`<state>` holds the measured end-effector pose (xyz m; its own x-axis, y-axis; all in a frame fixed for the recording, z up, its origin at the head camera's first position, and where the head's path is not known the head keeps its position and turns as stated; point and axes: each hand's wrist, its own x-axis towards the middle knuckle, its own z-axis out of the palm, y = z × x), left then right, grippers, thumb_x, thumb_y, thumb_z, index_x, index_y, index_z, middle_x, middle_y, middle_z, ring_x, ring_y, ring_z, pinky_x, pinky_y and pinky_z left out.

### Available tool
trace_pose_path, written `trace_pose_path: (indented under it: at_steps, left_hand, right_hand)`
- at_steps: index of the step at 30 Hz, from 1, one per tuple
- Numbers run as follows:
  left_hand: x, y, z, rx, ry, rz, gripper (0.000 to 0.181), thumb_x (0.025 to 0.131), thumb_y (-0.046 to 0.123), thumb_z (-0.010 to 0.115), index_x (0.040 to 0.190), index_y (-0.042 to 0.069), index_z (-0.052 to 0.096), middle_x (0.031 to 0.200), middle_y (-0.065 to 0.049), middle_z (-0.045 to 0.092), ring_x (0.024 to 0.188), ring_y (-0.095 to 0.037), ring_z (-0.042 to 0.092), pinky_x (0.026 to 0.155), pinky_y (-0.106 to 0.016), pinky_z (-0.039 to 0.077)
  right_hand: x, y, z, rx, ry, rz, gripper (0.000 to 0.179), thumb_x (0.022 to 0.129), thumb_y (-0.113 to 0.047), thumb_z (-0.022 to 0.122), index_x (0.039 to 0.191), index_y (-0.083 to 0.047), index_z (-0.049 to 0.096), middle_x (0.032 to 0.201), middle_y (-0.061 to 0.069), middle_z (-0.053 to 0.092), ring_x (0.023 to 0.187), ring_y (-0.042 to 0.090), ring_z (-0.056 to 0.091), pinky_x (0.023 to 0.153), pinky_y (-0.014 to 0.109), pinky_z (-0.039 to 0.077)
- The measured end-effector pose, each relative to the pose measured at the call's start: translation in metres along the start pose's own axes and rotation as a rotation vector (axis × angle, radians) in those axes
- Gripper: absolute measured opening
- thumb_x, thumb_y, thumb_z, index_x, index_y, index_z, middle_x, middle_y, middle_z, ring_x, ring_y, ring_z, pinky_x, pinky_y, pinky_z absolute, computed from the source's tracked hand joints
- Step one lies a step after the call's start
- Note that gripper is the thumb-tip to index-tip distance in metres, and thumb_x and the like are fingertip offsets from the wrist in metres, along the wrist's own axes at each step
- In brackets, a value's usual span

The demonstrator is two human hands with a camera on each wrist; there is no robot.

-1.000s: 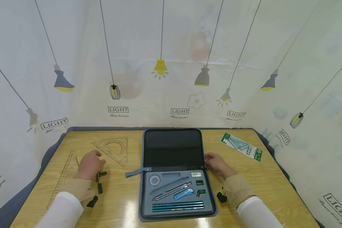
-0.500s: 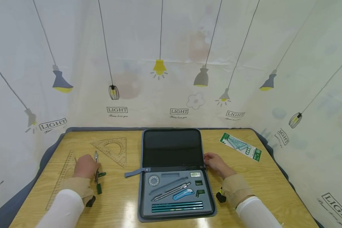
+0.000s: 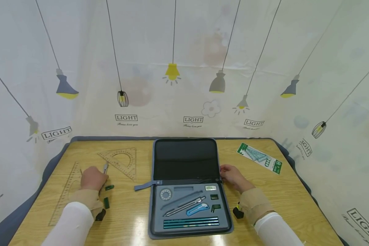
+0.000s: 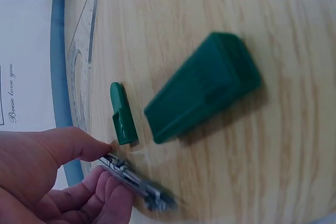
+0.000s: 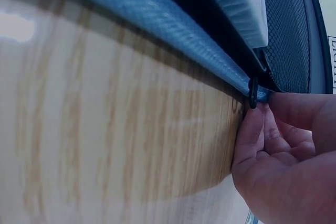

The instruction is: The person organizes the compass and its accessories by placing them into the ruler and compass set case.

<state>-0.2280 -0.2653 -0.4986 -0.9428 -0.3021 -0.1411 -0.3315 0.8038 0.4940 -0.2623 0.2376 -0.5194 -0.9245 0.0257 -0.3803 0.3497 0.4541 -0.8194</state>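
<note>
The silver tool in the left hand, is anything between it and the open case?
Yes, but only low things: the blue strap sticks out from the open case toward the silver tool, and green pieces lie near the left hand.

Boxed "LIGHT" printed on the wall cloth [image 3: 160, 116]
The word repeats around it; script [image 4: 11, 94] below reads "Beese love you" in the left wrist view. Lettering on the packet [image 3: 259, 158] is too small to read.

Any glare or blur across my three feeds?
Head: white glare on the table, left of and below the case. Left wrist: the compass in the left hand looks blurred at its lower end; glare top right. Right wrist: bright glare upper left.
</note>
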Motion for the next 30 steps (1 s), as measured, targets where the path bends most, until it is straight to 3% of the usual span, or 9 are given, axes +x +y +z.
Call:
trace_pose_path:
  at_steps: [11,22,30]
  left_hand:
    - [0.0,-0.004,0.001,-0.09,-0.033,-0.02,0.03,0.082,0.021,0.064,0.072,-0.007,0.065,0.053,-0.009,0.059,0.047,-0.017,0.052,0.044,-0.028,0.042]
    - [0.0,-0.002,-0.003,-0.096,-0.048,-0.008,0.031,0.083,0.022,0.065,0.081,-0.008,0.069,0.066,-0.012,0.065,0.059,-0.02,0.056,0.051,-0.029,0.043]
    - [-0.008,0.019,-0.009,-0.128,0.004,0.028,0.027,0.084,0.02,0.067,0.093,-0.005,0.066,0.08,-0.015,0.064,0.065,-0.02,0.055,0.054,-0.029,0.042]
  right_hand:
    - [-0.001,-0.001,0.001,-0.004,-0.005,-0.018,0.026,0.094,-0.001,0.046,0.117,0.002,0.057,0.097,0.01,0.058,0.088,0.02,0.053,0.073,0.028,0.047]
    - [0.0,0.001,0.0,-0.001,-0.011,-0.012,0.026,0.094,-0.002,0.046,0.118,0.001,0.057,0.098,0.01,0.058,0.089,0.02,0.054,0.074,0.028,0.048]
    - [0.0,0.0,0.0,-0.01,-0.01,-0.011,0.027,0.094,-0.002,0.045,0.118,0.002,0.056,0.097,0.01,0.058,0.088,0.02,0.054,0.074,0.029,0.048]
